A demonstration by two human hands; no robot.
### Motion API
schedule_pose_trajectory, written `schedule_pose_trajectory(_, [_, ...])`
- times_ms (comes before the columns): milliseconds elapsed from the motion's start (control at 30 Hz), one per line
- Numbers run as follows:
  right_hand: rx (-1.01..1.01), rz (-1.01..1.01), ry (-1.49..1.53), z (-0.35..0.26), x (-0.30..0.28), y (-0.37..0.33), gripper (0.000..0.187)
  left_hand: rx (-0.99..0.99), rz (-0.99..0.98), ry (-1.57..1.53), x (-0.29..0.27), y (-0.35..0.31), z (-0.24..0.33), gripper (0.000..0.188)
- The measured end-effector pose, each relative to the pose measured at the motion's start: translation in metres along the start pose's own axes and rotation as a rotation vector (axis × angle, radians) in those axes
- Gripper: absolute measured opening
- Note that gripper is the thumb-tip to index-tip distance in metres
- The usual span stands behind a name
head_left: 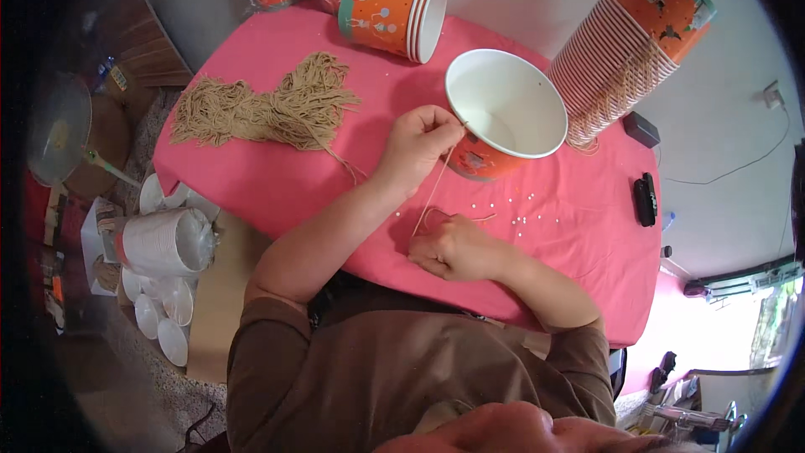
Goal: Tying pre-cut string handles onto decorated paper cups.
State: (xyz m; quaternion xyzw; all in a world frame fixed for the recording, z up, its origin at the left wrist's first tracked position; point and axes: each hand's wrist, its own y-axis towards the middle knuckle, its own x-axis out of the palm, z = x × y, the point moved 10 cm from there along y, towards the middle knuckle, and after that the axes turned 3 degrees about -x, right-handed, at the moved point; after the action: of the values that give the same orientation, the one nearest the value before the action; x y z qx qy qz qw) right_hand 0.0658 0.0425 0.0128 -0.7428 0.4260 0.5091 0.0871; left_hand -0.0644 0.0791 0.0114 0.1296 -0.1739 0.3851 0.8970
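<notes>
A large paper tub [503, 109], orange outside and white inside, stands upright on the table. At its left rim my left hand [423, 138] pinches a thin tan string [433, 189], touching the tub's edge. The string runs down, taut-looking, to my right hand [453, 249], which is closed on it near the table's front edge. A loose tail of string curls out beside the right hand. A bundle of cut tan strings [264, 109] lies on the left of the table, a few strands trailing toward my left forearm.
Small white dots [520, 220] are scattered on the pink tablecloth [587, 260]. A tall leaning stack of tubs [616, 50], strings hanging on it, stands at right. Nested tubs [390, 21] lie sideways behind. A black object [645, 200] rests near the right edge. White tubs [168, 243] are on the floor, left.
</notes>
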Motion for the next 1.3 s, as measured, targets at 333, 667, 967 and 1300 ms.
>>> schedule_pose_trajectory(333, [0.182, 0.117, 0.522, -0.012, -0.076, -0.015, 0.007, 0.34, 0.241, 0.467, -0.076, 0.031, 0.078, 0.014])
schedule_pose_trajectory(667, [0.155, 0.894, 0.712, 0.034, -0.212, -0.034, 0.019, 0.439, -0.155, 1.0, 0.031, -0.035, 0.063, 0.029])
schedule_pose_trajectory(967, [0.256, 0.722, 0.943, 0.042, -0.185, 0.001, 0.017, 0.67, 0.195, 1.056, -0.034, 0.005, 0.13, 0.016])
schedule_pose_trajectory(1300, [0.19, 0.729, 0.985, 0.037, -0.192, 0.026, 0.016, -0.006, -0.367, 0.229, 0.043, -0.032, 0.084, 0.021])
